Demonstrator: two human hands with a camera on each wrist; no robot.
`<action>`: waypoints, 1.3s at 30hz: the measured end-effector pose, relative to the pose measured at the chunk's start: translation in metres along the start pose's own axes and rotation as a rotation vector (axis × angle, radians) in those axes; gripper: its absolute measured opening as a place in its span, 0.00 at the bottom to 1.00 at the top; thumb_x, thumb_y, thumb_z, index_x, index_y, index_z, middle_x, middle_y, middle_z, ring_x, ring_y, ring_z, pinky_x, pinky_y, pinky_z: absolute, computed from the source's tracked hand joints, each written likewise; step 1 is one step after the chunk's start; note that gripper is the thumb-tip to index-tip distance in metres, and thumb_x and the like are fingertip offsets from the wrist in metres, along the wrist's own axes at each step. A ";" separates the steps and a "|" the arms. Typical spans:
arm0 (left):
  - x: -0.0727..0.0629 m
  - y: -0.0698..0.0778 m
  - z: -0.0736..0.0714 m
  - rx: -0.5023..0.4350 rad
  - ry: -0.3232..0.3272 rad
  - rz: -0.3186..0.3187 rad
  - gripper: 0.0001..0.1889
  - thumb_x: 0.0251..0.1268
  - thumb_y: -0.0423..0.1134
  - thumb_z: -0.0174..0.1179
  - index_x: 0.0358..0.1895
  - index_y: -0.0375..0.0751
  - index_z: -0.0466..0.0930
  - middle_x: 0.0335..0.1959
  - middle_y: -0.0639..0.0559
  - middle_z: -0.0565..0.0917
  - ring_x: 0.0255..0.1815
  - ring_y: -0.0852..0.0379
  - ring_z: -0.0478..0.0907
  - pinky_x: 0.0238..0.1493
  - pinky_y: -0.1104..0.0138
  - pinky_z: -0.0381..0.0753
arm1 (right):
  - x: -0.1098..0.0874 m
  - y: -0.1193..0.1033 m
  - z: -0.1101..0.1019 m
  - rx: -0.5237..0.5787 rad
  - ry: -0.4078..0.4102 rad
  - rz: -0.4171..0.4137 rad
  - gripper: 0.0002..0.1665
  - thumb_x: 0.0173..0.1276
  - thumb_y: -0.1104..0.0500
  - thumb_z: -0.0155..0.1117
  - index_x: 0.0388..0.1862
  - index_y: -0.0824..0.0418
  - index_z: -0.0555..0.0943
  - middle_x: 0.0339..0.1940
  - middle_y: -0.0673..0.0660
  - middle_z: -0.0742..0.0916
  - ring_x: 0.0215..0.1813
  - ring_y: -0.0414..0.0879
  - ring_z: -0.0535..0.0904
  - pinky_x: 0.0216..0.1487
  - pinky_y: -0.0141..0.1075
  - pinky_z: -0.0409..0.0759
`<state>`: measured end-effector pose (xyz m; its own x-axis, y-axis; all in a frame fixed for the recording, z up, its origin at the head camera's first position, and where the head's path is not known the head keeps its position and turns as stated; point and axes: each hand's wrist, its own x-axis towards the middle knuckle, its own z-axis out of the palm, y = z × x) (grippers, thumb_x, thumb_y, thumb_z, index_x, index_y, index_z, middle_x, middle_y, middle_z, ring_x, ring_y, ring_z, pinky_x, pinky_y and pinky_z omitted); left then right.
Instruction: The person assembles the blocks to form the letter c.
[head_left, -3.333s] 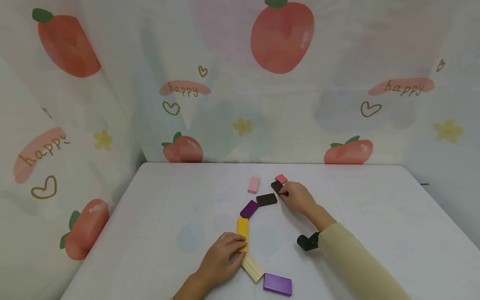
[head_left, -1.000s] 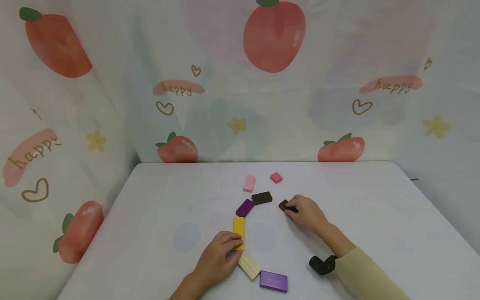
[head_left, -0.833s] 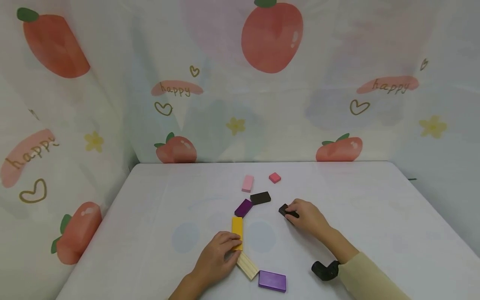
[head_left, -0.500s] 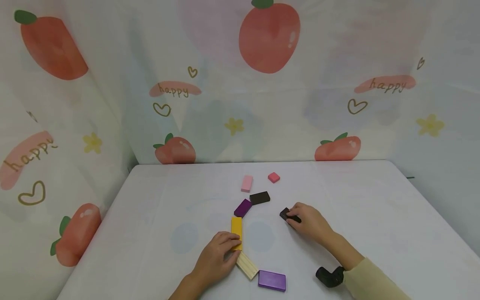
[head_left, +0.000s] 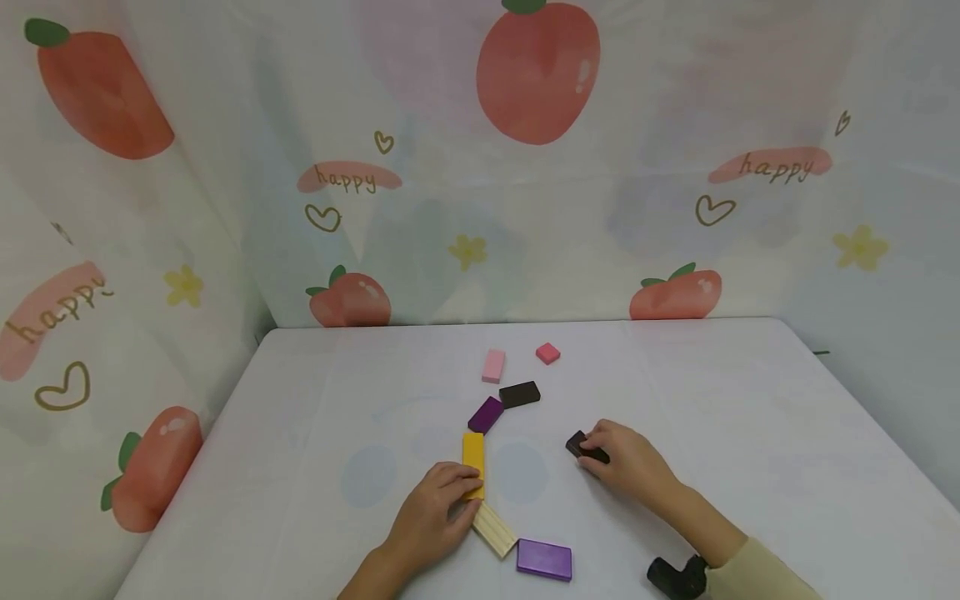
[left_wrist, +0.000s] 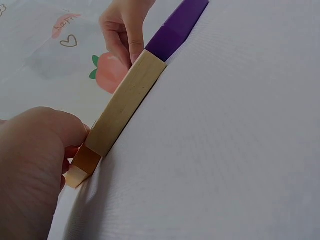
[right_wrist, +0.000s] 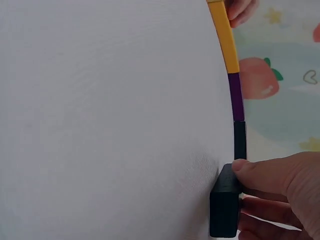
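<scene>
Between thumb and fingers, my right hand pinches a black block, held close over the table right of the row; its far end shows large in the right wrist view. My left hand rests its fingers on the yellow block, thumb at the joint with the plain wooden block. A curved row runs from the purple block through the wooden and yellow ones to a dark purple block and a second black block.
Beyond the row, a light pink block and a small coral block lie on the white table. A black wrist device sits at the right sleeve. A fruit-patterned cloth hangs behind.
My right hand has drawn the black block from beside the coral block back toward me and slightly right. My left hand has stayed on the yellow block. The head view has shifted slightly.
</scene>
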<state>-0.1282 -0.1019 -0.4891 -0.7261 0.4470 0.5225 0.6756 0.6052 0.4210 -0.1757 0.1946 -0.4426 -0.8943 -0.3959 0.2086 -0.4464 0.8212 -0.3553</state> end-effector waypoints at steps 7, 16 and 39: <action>0.000 0.000 -0.001 0.007 -0.008 -0.006 0.11 0.55 0.37 0.63 0.42 0.41 0.83 0.46 0.57 0.79 0.49 0.60 0.71 0.52 0.67 0.73 | -0.009 -0.005 0.000 -0.018 0.024 -0.015 0.11 0.48 0.61 0.73 0.31 0.64 0.85 0.28 0.47 0.79 0.33 0.40 0.76 0.35 0.37 0.79; 0.000 -0.002 0.002 0.005 0.003 0.012 0.11 0.55 0.37 0.63 0.42 0.41 0.83 0.45 0.57 0.79 0.49 0.60 0.71 0.52 0.68 0.73 | -0.015 -0.009 0.001 -0.034 0.047 -0.041 0.17 0.47 0.63 0.74 0.38 0.65 0.84 0.30 0.49 0.78 0.31 0.38 0.71 0.31 0.33 0.76; 0.000 -0.004 0.003 -0.003 0.027 0.034 0.11 0.54 0.36 0.63 0.41 0.40 0.84 0.44 0.56 0.79 0.48 0.60 0.72 0.51 0.68 0.74 | -0.031 -0.018 -0.013 0.028 -0.161 -0.107 0.21 0.49 0.64 0.72 0.44 0.68 0.82 0.30 0.43 0.73 0.31 0.35 0.68 0.31 0.29 0.73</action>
<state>-0.1311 -0.1026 -0.4928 -0.6990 0.4497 0.5561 0.7003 0.5879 0.4048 -0.1396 0.1967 -0.4310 -0.8343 -0.5423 0.0991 -0.5375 0.7603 -0.3648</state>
